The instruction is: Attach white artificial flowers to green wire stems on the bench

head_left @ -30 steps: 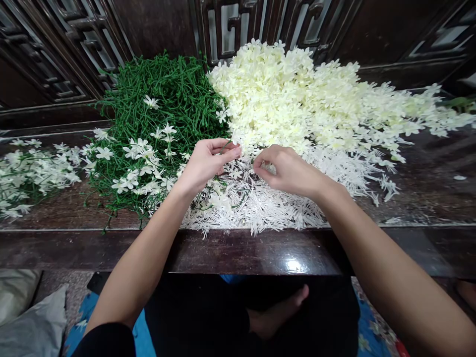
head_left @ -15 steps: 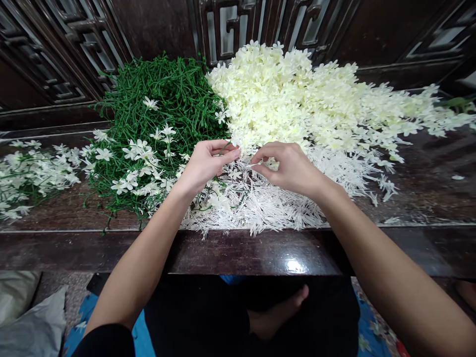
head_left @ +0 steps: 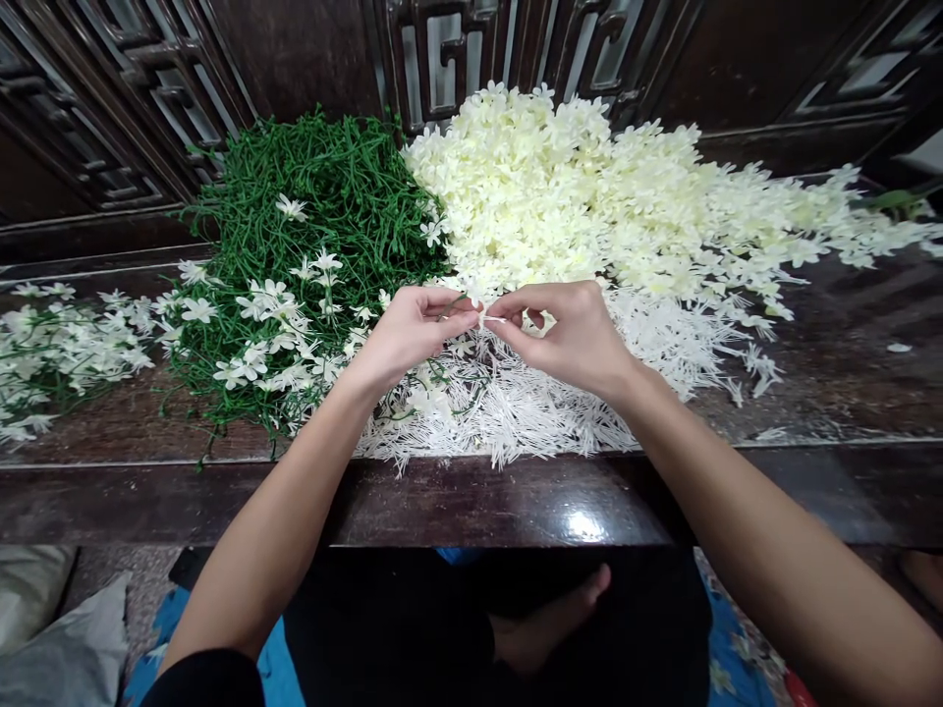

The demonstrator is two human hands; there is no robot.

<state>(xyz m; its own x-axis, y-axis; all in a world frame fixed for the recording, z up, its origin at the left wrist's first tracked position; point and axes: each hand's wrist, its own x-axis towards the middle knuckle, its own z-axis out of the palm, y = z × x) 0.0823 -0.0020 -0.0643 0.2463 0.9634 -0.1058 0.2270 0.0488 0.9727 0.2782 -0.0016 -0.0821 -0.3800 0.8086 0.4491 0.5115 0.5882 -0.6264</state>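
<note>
My left hand [head_left: 427, 326] pinches a green artificial stem, with a pale blossom at its fingertips. Facing it, my right hand [head_left: 564, 322] is closed on a thin white stamen piece [head_left: 495, 318], whose end meets the blossom. The fingertips of both hands nearly touch. Below them spreads a heap of white stamen pieces [head_left: 530, 412]. Behind the hands rises a large pile of cream flower heads [head_left: 530, 196]. To the left lies a tangle of green stems [head_left: 316, 187], some with white flowers [head_left: 269, 304] on them. My fingers partly hide the joint between the pieces.
Everything rests on a dark wooden bench [head_left: 832, 383] with a carved back [head_left: 442, 64]. More white flowers on stems [head_left: 74, 339] lie at the far left. Pale sacks [head_left: 66, 638] sit on the floor at lower left.
My right hand has moved left, bringing the white stamen piece up to the blossom in my left hand. The gap between the hands has closed. The view has shifted slightly.
</note>
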